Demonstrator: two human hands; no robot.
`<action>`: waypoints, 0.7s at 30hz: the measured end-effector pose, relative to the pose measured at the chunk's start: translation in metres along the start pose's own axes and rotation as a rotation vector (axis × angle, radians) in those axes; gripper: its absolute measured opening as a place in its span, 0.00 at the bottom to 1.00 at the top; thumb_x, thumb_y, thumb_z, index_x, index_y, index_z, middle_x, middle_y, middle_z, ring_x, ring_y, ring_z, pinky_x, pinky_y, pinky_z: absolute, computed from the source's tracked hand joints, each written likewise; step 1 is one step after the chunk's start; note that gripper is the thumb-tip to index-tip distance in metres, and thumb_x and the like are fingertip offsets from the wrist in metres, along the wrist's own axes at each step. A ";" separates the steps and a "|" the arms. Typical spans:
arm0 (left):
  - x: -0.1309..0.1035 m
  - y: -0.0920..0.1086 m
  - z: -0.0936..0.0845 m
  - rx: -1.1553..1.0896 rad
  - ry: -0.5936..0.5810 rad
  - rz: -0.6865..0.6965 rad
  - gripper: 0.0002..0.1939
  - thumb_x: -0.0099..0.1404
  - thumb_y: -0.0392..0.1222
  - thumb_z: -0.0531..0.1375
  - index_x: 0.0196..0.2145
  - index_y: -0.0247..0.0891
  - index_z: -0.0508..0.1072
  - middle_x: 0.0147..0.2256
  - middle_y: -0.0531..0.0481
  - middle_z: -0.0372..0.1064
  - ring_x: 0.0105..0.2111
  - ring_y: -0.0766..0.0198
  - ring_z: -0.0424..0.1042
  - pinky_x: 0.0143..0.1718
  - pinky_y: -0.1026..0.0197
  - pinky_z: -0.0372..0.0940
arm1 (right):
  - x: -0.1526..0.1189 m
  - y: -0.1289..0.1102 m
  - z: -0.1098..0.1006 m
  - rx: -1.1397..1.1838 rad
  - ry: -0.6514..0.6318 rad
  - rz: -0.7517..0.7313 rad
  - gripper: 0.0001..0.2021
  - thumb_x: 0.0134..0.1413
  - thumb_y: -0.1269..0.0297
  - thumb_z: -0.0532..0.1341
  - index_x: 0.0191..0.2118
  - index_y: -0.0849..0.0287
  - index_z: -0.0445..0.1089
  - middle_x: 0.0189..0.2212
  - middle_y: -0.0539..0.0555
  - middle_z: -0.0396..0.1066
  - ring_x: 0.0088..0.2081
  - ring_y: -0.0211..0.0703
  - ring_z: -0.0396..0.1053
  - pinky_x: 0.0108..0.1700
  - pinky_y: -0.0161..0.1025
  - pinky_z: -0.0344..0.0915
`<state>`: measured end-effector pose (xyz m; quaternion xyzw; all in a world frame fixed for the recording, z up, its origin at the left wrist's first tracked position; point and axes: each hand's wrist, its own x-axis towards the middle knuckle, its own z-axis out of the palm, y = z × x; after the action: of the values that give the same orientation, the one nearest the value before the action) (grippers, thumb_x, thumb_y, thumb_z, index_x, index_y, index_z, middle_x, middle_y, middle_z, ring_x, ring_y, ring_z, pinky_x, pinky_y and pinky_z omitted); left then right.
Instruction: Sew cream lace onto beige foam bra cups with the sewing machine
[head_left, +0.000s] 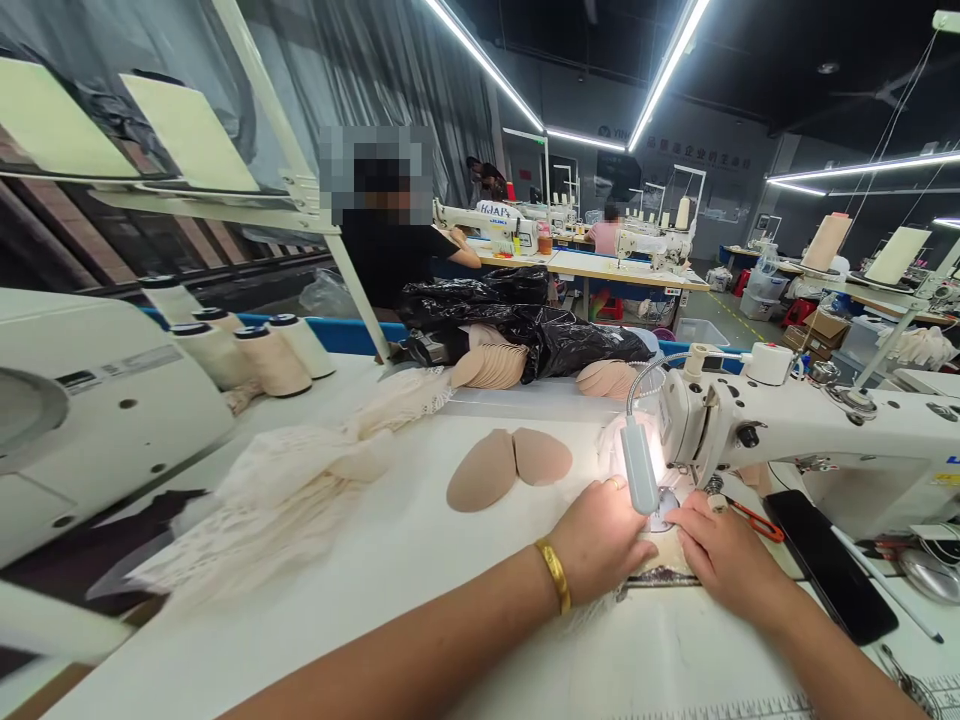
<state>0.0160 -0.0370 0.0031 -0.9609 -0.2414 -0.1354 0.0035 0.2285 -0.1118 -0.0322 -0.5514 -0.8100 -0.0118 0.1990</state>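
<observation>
My left hand (600,535), with a gold bangle and a ring, is closed on pale pink fabric (616,440) left of the needle. The lamp head hides some of its fingertips. Close by, my right hand (720,545) rests with its fingers stretched toward the shiny needle plate (663,512) of the sewing machine (817,410). A small lamp (638,465) on a bendable neck lights the spot. White lace edging (592,612) shows below my left wrist. Two beige foam cups (484,470) lie touching on the table to the left.
Cream lace fabric (300,470) spreads across the left side. Behind stand stacked beige cups (491,367), a black plastic bag (577,340) and thread cones (274,360). Orange-handled snips (757,520) and a black phone (832,565) lie at right. A co-worker (390,250) sits beyond.
</observation>
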 end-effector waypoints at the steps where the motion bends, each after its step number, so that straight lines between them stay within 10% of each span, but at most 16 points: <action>1: 0.001 0.001 0.002 0.015 -0.018 -0.015 0.08 0.65 0.43 0.64 0.33 0.38 0.70 0.37 0.45 0.73 0.41 0.52 0.72 0.41 0.54 0.69 | 0.000 0.001 0.000 0.000 -0.003 0.000 0.14 0.67 0.75 0.49 0.47 0.54 0.70 0.37 0.55 0.72 0.31 0.46 0.66 0.32 0.41 0.61; 10: -0.010 0.010 -0.008 0.126 -0.197 -0.051 0.09 0.57 0.29 0.64 0.25 0.37 0.68 0.28 0.44 0.73 0.29 0.52 0.74 0.29 0.56 0.66 | -0.002 -0.014 0.010 0.045 0.053 -0.156 0.20 0.67 0.75 0.51 0.59 0.52 0.66 0.49 0.60 0.74 0.49 0.53 0.72 0.48 0.52 0.72; 14: -0.068 0.023 -0.053 -0.159 -0.286 -0.035 0.04 0.62 0.33 0.61 0.33 0.40 0.72 0.29 0.51 0.74 0.28 0.58 0.73 0.28 0.60 0.66 | -0.003 -0.048 0.022 0.014 0.129 -0.319 0.20 0.66 0.73 0.55 0.59 0.50 0.67 0.65 0.63 0.65 0.65 0.63 0.63 0.57 0.64 0.68; 21: -0.199 0.023 -0.089 -0.938 -0.516 -0.396 0.11 0.62 0.31 0.59 0.41 0.42 0.76 0.27 0.58 0.71 0.24 0.68 0.69 0.25 0.70 0.64 | -0.036 -0.101 0.035 0.322 0.047 -0.361 0.07 0.70 0.61 0.61 0.50 0.48 0.74 0.52 0.54 0.75 0.49 0.49 0.75 0.50 0.49 0.75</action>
<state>-0.1650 -0.1557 0.0385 -0.7981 -0.3238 0.0131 -0.5079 0.1386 -0.1752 -0.0561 -0.3586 -0.8820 0.0694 0.2978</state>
